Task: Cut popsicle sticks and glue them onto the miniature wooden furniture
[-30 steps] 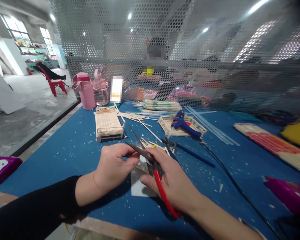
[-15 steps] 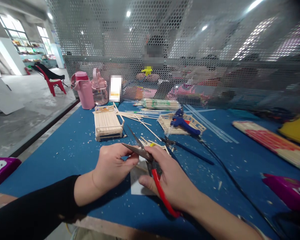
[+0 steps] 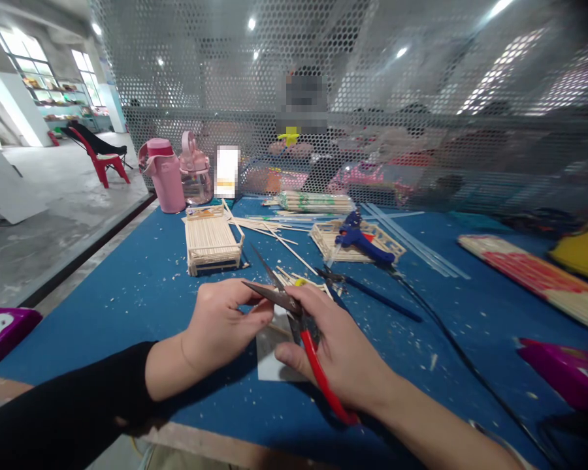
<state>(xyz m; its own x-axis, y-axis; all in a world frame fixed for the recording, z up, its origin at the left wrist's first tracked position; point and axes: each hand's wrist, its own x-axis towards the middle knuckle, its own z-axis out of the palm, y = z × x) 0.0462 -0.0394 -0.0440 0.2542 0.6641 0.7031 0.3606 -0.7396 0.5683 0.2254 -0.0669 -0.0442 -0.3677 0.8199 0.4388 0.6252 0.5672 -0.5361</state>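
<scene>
My right hand (image 3: 343, 343) is closed around scissors (image 3: 318, 372) with red handles. Their dark blades stand apart and point up and left, one of them close by the fingertips of my left hand (image 3: 225, 320). That left hand is pinched, thumb against fingers; whatever sits between the fingertips is too small or hidden to make out. Beneath both hands lies a white sheet of paper (image 3: 277, 362), with a thin brownish strip seen over it. Just beyond are short cut sticks (image 3: 287, 277) and pliers (image 3: 382, 300) with dark blue handles.
A small bed-like stick model (image 3: 213, 241) stands at the left. Farther right, a blue glue gun (image 3: 367, 245) rests on a stick frame (image 3: 323, 241), its black cord (image 3: 451, 339) trailing rightward. Clear glue sticks (image 3: 416, 245), bagged sticks (image 3: 316, 202) and a pink flask (image 3: 166, 179) are behind.
Both hands keep nearly the same pose. The scissors and right hand shift very slightly to the right, and the blades stay apart.
</scene>
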